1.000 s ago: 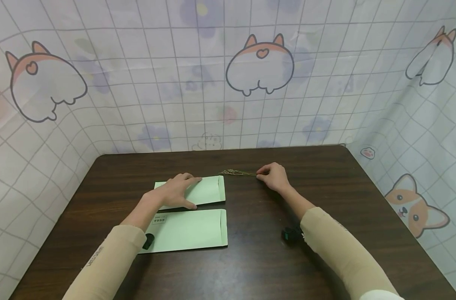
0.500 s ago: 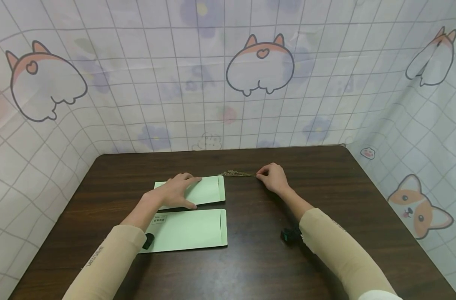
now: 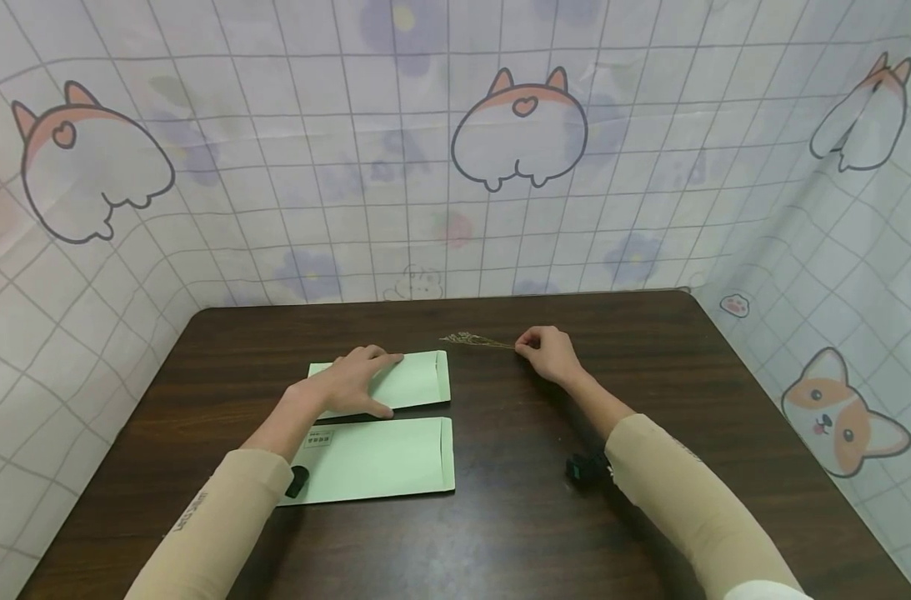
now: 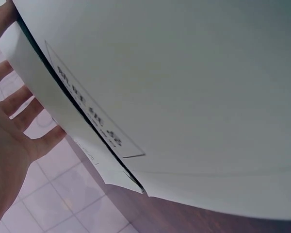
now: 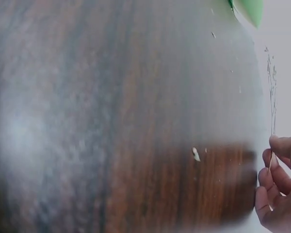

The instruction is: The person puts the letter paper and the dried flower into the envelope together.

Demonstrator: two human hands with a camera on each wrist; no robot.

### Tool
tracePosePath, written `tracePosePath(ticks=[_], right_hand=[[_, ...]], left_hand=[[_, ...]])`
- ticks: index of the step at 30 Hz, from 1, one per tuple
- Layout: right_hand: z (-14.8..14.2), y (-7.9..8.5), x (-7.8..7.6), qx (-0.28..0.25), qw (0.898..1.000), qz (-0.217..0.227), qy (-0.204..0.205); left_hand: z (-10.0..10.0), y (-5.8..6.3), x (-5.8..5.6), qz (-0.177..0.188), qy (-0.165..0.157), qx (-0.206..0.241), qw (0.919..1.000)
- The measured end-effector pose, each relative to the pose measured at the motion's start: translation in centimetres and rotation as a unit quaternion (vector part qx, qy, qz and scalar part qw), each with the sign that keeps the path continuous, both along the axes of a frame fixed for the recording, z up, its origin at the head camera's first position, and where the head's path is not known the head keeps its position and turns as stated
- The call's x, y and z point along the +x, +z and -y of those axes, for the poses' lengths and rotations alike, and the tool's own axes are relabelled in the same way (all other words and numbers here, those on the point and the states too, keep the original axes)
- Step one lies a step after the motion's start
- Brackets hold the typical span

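Note:
Two pale green envelopes lie on the dark wooden table, a far envelope (image 3: 417, 379) and a near envelope (image 3: 380, 462) with a small printed box at its upper left. My left hand (image 3: 350, 383) rests on the far envelope, its fingers spread; the left wrist view shows the same hand (image 4: 12, 131) with fingers extended at the envelope's edge. At the table's far side my right hand (image 3: 548, 352) pinches the stem end of a thin dried plant sprig (image 3: 473, 340), whose feathery head points left. In the right wrist view, thumb and fingertips hold the sprig (image 5: 272, 92).
A patterned curtain (image 3: 425, 208) hangs behind the table and along both sides. Dark wrist cameras show under each sleeve, such as the right one (image 3: 586, 468). Small pale flecks (image 5: 196, 154) lie on the tabletop in the right wrist view.
The sprig's head has risen slightly and swung a little away from the far envelope, while my right hand has shifted marginally right. My left hand and both envelopes stay where they were.

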State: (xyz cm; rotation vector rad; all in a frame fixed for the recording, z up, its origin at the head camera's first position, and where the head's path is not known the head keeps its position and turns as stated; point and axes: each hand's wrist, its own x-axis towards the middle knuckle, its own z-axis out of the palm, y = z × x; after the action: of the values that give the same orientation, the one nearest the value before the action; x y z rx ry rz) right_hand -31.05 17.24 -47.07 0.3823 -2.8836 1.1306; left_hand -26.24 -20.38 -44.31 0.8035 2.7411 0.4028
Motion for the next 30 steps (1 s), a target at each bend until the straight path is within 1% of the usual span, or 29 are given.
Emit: tracePosePath(ticks=[5, 10, 19, 30], right_hand=[[-0.4, 0.1, 0.1, -0.002, 1.0, 0.006, 0.011], [-0.7, 0.7, 0.7, -0.007, 0.999, 0.016, 0.027], [-1.1, 1.0, 1.0, 0.005, 0.998, 0.023, 0.05], [-0.4, 1.3, 1.6, 0.002, 0.996, 0.028, 0.09]], left_hand=[[-0.1, 0.0, 0.1, 0.001, 0.0, 0.005, 1.0], [-0.2, 0.2, 0.3, 0.004, 0.002, 0.006, 1.0], [-0.1, 0.0, -0.1, 0.003, 0.002, 0.0, 1.0], [-0.2, 0.1, 0.0, -0.002, 0.005, 0.003, 1.0]])
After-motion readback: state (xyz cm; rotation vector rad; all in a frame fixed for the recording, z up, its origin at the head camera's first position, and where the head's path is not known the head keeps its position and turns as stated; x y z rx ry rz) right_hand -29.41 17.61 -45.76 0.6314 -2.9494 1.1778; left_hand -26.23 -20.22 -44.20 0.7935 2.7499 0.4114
